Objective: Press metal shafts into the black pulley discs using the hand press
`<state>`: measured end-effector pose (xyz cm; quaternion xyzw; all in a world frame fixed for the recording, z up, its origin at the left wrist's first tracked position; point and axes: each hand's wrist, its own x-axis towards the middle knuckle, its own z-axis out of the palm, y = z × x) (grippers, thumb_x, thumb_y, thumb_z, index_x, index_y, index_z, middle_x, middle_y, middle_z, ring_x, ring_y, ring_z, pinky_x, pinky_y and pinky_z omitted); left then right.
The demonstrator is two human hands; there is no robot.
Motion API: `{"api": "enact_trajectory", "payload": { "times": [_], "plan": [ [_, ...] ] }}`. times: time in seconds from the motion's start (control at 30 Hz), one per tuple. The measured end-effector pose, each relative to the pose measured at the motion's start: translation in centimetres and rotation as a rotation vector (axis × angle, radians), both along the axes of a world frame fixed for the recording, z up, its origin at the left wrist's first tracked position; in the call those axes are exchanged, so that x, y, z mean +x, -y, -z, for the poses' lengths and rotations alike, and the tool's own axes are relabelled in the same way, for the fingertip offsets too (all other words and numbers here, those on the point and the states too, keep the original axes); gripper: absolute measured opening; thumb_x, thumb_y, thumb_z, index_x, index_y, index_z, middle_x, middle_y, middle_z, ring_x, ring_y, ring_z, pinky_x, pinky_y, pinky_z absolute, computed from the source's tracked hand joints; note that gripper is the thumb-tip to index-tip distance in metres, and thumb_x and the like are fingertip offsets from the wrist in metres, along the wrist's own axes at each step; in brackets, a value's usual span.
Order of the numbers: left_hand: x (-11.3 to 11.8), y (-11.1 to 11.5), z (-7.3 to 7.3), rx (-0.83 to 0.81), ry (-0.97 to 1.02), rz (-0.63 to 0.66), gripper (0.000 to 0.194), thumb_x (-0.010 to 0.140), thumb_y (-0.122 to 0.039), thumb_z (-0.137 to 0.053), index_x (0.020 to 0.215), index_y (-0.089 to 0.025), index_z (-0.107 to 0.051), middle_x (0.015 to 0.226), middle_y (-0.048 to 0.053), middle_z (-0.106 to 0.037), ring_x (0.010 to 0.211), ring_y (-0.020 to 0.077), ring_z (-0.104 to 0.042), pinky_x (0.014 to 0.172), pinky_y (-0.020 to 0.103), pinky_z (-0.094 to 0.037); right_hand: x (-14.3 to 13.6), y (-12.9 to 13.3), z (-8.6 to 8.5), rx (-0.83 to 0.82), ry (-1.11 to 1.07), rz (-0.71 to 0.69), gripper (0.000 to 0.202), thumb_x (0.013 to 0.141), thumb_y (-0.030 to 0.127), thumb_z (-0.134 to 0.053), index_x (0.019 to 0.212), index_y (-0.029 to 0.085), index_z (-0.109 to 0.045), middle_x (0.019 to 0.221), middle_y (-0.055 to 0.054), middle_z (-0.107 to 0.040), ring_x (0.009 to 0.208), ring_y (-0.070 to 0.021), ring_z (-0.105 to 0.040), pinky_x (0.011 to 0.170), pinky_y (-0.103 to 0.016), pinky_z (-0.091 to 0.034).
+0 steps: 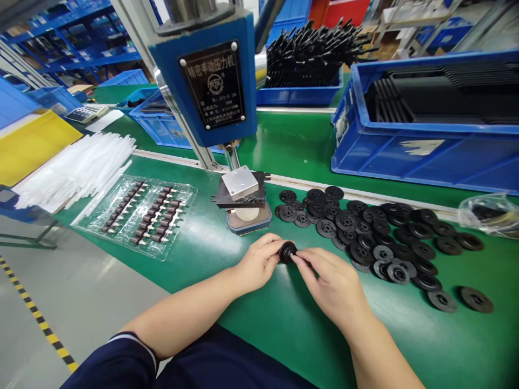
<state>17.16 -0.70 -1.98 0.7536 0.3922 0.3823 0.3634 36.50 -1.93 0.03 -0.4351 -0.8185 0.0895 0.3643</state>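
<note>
A small black disc point(287, 252) is held upright above the green bench, in front of the press. My left hand point(259, 262) pinches its left edge between thumb and fingers. My right hand point(328, 275) pinches a small light-coloured piece at the disc's centre; most of that piece is hidden by the fingertips. Black round discs point(346, 220) lie in a loose pile to the right. Behind my hands, a black finned part point(259, 192) rests on the press base point(249, 220), with a silver metal block point(240, 182) on top.
The blue hand press point(206, 75) rises at centre. On the left are a clear tray point(186, 193) of small brown parts and white strips point(81, 167). Blue bins of black parts point(425, 143) stand behind, and a plastic bag point(488, 216) lies far right.
</note>
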Motion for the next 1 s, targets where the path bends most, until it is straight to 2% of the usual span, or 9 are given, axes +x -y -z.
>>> {"api": "enact_trajectory", "payload": {
  "times": [0.13, 0.27, 0.4, 0.7, 0.77, 0.9, 1.0],
  "plan": [
    [-0.1, -0.1, -0.1, -0.004, -0.010, 0.038, 0.037, 0.092, -0.008, -0.042, 0.123, -0.018, -0.059, 0.110, 0.010, -0.062, 0.105, 0.0198, -0.058, 0.093, 0.036, -0.049, -0.2, 0.1, 0.1, -0.017, 0.018, 0.020, 0.007, 0.090, 0.017, -0.058, 0.094, 0.017, -0.063, 0.089, -0.003, -0.066, 0.077, -0.0140, -0.061, 0.072, -0.028, -0.050],
    [-0.1, -0.3, -0.3, -0.016, -0.005, 0.046, 0.034, 0.092, -0.009, -0.043, 0.119, -0.017, -0.061, 0.110, 0.010, -0.064, 0.105, 0.0203, -0.059, 0.094, 0.036, -0.049, -0.5, 0.1, 0.1, -0.034, -0.060, 0.056, 0.007, 0.089, 0.015, -0.056, 0.093, 0.017, -0.062, 0.088, -0.002, -0.065, 0.075, -0.0128, -0.060, 0.070, -0.026, -0.049],
    [-0.1, -0.3, -0.5, -0.026, 0.000, 0.046, 0.032, 0.093, -0.011, -0.043, 0.119, -0.016, -0.061, 0.110, 0.011, -0.064, 0.105, 0.0209, -0.059, 0.094, 0.037, -0.048, -0.8, 0.0, -0.2, -0.072, -0.175, 0.076, 0.013, 0.089, 0.014, -0.054, 0.098, 0.019, -0.062, 0.092, -0.003, -0.065, 0.078, -0.0123, -0.061, 0.073, -0.026, -0.051],
    [-0.2, -0.4, -0.5, -0.054, 0.027, 0.034, 0.029, 0.093, -0.015, -0.046, 0.117, -0.016, -0.061, 0.114, 0.012, -0.065, 0.108, 0.0216, -0.059, 0.097, 0.037, -0.047, -0.9, 0.3, -0.5, -0.134, -0.227, 0.075, 0.019, 0.090, 0.016, -0.056, 0.108, 0.020, -0.060, 0.090, -0.002, -0.063, 0.074, -0.0109, -0.058, 0.070, -0.025, -0.050],
    [-0.3, -0.4, -0.6, -0.088, 0.042, 0.042, 0.030, 0.093, -0.016, -0.046, 0.121, -0.016, -0.059, 0.115, 0.012, -0.065, 0.108, 0.0214, -0.060, 0.097, 0.037, -0.047, -0.9, 0.4, -0.4, -0.178, -0.224, 0.055, 0.025, 0.089, 0.021, -0.060, 0.114, 0.021, -0.058, 0.091, -0.002, -0.061, 0.074, -0.0109, -0.056, 0.068, -0.024, -0.050],
    [-0.5, -0.4, -1.0, -0.152, 0.073, 0.096, 0.032, 0.094, -0.020, -0.047, 0.124, -0.015, -0.057, 0.115, 0.011, -0.066, 0.107, 0.0212, -0.061, 0.095, 0.036, -0.048, -1.1, 0.6, -0.1, -0.246, -0.145, 0.018, 0.053, 0.084, 0.036, -0.070, 0.130, 0.021, -0.051, 0.092, -0.004, -0.057, 0.072, -0.0127, -0.053, 0.065, -0.027, -0.049],
    [-0.5, -0.4, -1.1, -0.178, 0.078, 0.108, 0.030, 0.093, -0.020, -0.047, 0.121, -0.016, -0.058, 0.111, 0.010, -0.067, 0.102, 0.0207, -0.062, 0.093, 0.035, -0.049, -1.4, 0.7, 0.2, -0.249, -0.106, 0.019, 0.052, 0.085, 0.036, -0.067, 0.132, 0.022, -0.049, 0.089, -0.004, -0.057, 0.071, -0.0134, -0.052, 0.066, -0.028, -0.049]
  ]
}}
